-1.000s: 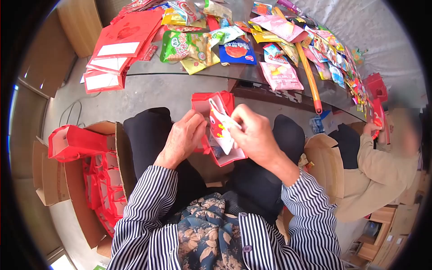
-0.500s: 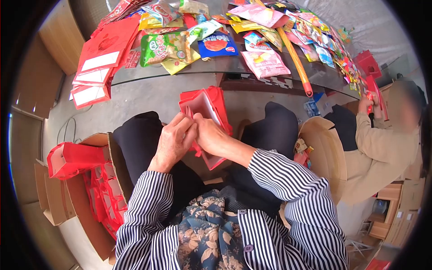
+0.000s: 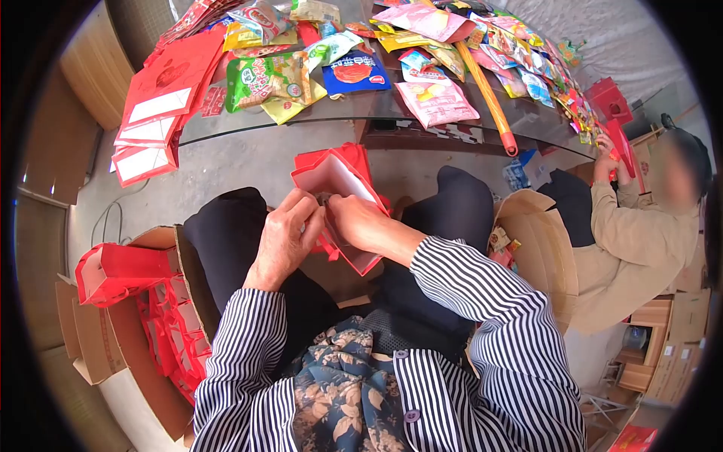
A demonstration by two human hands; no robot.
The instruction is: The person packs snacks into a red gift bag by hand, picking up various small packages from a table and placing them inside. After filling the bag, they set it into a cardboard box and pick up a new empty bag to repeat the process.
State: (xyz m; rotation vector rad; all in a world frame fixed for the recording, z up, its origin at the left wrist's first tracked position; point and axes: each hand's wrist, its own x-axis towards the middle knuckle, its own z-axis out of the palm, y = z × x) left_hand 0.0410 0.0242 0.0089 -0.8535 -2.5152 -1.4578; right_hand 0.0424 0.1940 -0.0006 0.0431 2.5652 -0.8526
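Note:
An open red paper gift bag [image 3: 337, 181] rests on my lap between my knees, its white inside facing me. My left hand [image 3: 286, 233] pinches the bag's near left rim. My right hand [image 3: 355, 222] reaches into the bag's mouth, fingers curled over the rim and partly hidden inside. The snack packet seen earlier is out of sight inside the bag. Both wrists wear striped sleeves.
A glass table [image 3: 376, 113] ahead carries many snack packets [image 3: 271, 79], flat red bags [image 3: 154, 98] and an orange stick [image 3: 486, 94]. A cardboard box [image 3: 169, 316] of filled red bags stands at my left. Another box [image 3: 542, 248] and a seated person [image 3: 640, 226] are at my right.
My right hand pushed the white and red snack packet down into the red bag and now sits inside its mouth. The left hand kept hold of the rim.

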